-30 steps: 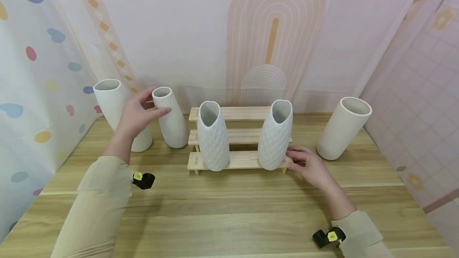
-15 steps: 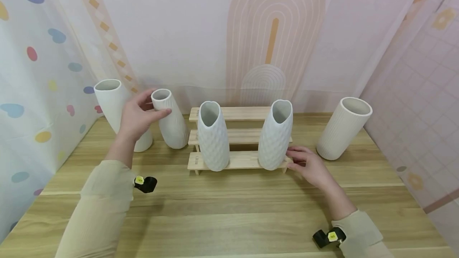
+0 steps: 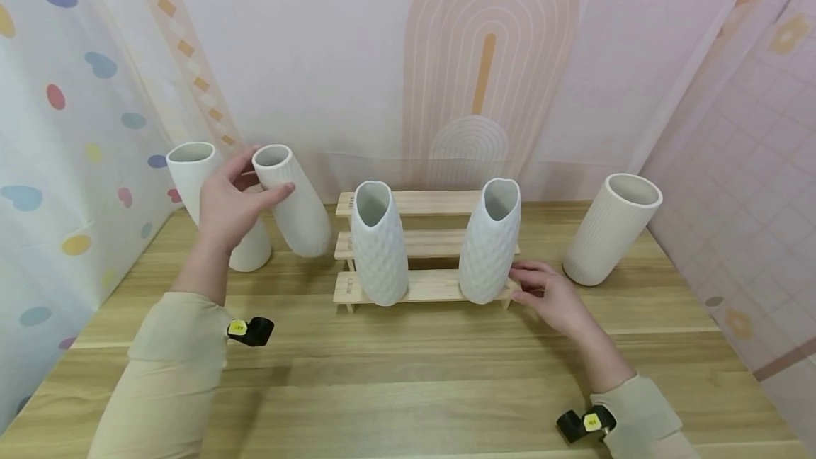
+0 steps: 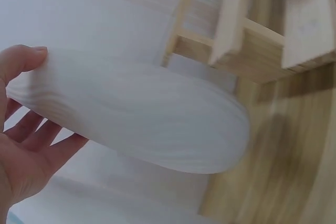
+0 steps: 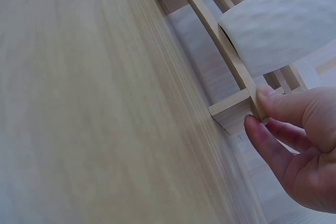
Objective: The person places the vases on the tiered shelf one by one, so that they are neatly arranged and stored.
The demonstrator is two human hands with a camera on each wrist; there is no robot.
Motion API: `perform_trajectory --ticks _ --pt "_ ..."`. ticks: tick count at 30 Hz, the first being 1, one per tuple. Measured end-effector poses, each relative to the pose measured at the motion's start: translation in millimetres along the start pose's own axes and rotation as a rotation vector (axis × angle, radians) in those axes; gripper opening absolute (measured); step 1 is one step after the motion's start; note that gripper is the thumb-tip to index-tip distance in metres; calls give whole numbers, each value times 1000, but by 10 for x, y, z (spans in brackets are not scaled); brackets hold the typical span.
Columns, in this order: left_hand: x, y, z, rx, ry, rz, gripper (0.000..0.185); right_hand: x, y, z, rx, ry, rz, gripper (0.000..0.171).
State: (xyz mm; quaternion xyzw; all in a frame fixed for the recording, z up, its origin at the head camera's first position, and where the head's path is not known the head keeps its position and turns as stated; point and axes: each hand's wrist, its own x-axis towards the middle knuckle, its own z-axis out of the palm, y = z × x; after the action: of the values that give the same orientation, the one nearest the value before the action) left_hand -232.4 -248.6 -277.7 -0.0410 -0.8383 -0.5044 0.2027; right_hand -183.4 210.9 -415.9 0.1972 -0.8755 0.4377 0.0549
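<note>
My left hand [image 3: 228, 205] grips a slim white ribbed vase [image 3: 301, 212] near its rim, thumb on the near side and fingers behind. The vase leans, and its rounded base [image 4: 226, 135] shows close over the tabletop in the left wrist view. On the right, my right hand [image 3: 553, 297] pinches the end of the lowest step of a three-step wooden stand [image 3: 433, 285]; thumb and fingers meet around the board's corner in the right wrist view. Two white dimpled vases stand on that step, one left [image 3: 380, 253] and one right [image 3: 487, 253].
A smooth white vase [image 3: 251, 246] stands at the far left, partly hidden behind my left hand. Another ribbed white vase [image 3: 605, 236] stands right of the stand. Patterned cloths [image 3: 306, 55] hang behind and beside the wooden table [image 3: 395, 388].
My left hand has moved slightly left and up with the ribbed vase, whose base has risen and whose tilt has grown. The right hand, stand and other vases have stayed put.
</note>
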Motion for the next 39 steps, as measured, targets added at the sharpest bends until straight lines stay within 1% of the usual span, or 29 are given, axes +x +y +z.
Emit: perform_trajectory --ticks 3,7,10,13,16,19,23,26,30,37,39 --pt "27 139 -67 7 15 21 61 2 4 -2 2 1 -2 35" --pt "54 343 -123 -17 25 58 57 -2 0 -12 13 1 -4 35" --pt "57 509 -152 -49 15 56 56 -3 -21 -10 18 -1 -6 35" --pt "58 682 -152 -78 3 48 58 -9 -120 -19 19 0 -4 34" --pt "70 844 -119 -102 -5 71 57 -20 -266 -41 19 0 6 33" --pt "88 986 -58 -110 -5 117 55 -21 -214 -44 30 -2 17 34" --pt "121 1121 40 -126 -4 181 52 -13 -26 -22 34 -2 9 36" --pt "136 1187 119 -134 -11 204 51 -11 -24 -18 14 -1 -1 35" --pt "129 1256 252 -145 -37 206 52 -10 -32 -16 3 3 -8 35" --pt "86 1380 523 -155 -117 245 52 -7 -32 -18 24 5 -18 35" --pt "78 1411 600 -159 -144 247 51 -6 -28 -17 22 6 -20 35"
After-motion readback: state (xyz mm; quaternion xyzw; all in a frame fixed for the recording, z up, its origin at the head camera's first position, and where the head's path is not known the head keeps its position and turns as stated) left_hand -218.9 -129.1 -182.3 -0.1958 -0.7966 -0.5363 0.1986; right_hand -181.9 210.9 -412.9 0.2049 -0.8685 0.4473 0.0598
